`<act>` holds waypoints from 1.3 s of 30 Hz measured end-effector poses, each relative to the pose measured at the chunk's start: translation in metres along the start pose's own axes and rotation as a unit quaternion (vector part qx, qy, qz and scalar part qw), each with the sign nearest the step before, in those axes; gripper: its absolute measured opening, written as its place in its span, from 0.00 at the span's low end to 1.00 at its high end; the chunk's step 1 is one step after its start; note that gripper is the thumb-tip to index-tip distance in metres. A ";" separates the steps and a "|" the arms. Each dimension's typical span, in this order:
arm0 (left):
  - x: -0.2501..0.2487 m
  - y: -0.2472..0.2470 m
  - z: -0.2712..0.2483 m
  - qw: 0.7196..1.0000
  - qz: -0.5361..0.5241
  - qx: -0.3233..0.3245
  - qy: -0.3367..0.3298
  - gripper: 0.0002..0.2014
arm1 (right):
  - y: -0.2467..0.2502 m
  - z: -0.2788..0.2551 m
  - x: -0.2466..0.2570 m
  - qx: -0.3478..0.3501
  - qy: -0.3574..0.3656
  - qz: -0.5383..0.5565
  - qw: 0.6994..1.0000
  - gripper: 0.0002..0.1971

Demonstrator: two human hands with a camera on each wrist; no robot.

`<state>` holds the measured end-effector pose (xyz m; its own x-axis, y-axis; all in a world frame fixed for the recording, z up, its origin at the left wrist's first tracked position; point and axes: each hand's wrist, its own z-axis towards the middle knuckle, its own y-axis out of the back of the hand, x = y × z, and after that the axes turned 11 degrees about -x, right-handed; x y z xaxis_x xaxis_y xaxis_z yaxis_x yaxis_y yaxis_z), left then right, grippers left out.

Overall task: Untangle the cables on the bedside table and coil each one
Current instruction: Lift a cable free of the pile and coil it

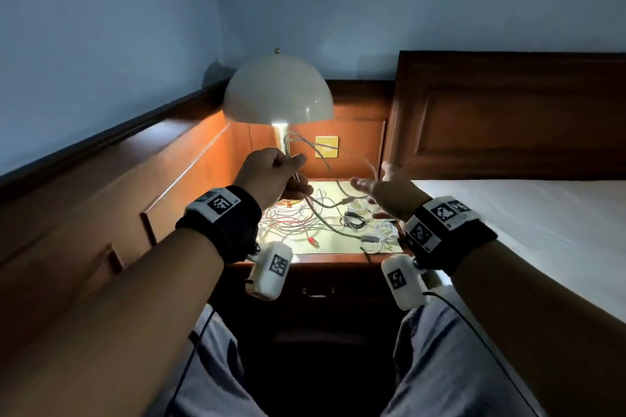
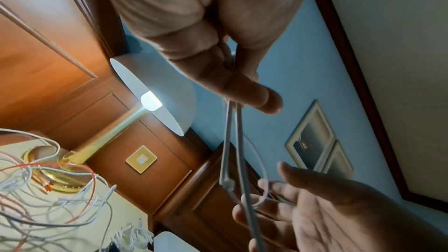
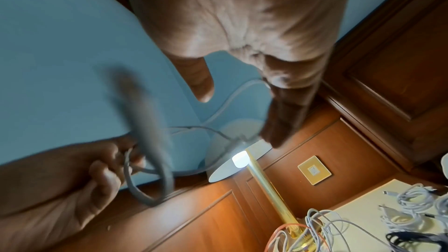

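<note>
Left hand: the left hand [image 1: 271,173] is gripping loops of a grey cable [image 1: 333,176], fingers curled round it, raised above the bedside table [image 1: 338,247] in front of the lamp [image 1: 277,91].
Right hand: the right hand [image 1: 386,186] is hanging with fingers spread, at 3 o'clock from the left one; the grey cable is passing by its fingertips, but I cannot tell if they are pinching it.
Cable pile: white and red cables [image 1: 291,220] are lying tangled at 6 o'clock from the lamp; coiled white cables [image 1: 382,230] and a black coil [image 1: 354,220] are lying to the right.
Left wrist view only: a small knot [image 2: 227,183] is showing in the hanging strands; framed pictures [image 2: 317,141] are hanging on the wall.
Right wrist view only: the brass lamp stem [image 3: 269,185] and a white plug [image 3: 387,192].
Writing: nothing readable; the wall plate [image 1: 326,146] is showing no legible text.
</note>
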<state>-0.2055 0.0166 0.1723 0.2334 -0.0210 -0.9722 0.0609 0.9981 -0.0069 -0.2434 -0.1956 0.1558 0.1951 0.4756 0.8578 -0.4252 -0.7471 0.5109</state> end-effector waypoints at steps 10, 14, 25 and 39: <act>0.049 -0.023 0.001 0.991 -0.075 -0.015 0.113 0.12 | -0.037 -0.010 -0.056 0.243 0.225 -0.058 0.942 0.21; 0.088 -0.023 0.013 0.975 -0.105 -0.019 0.196 0.14 | -0.064 0.011 -0.081 0.196 0.173 0.036 0.964 0.08; 0.173 -0.006 0.039 0.921 0.321 0.109 0.190 0.27 | -0.084 0.057 -0.124 0.182 0.108 0.034 0.977 0.11; 0.191 -0.021 0.064 0.989 0.082 0.116 0.038 0.18 | -0.075 0.070 -0.127 0.289 -0.092 0.265 0.915 0.14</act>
<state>-0.1005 -0.0121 0.0012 0.1853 0.1540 -0.9705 0.2520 0.9472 0.1984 -0.1747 -0.2323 0.0127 0.2646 -0.0720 0.9617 0.0245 -0.9964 -0.0813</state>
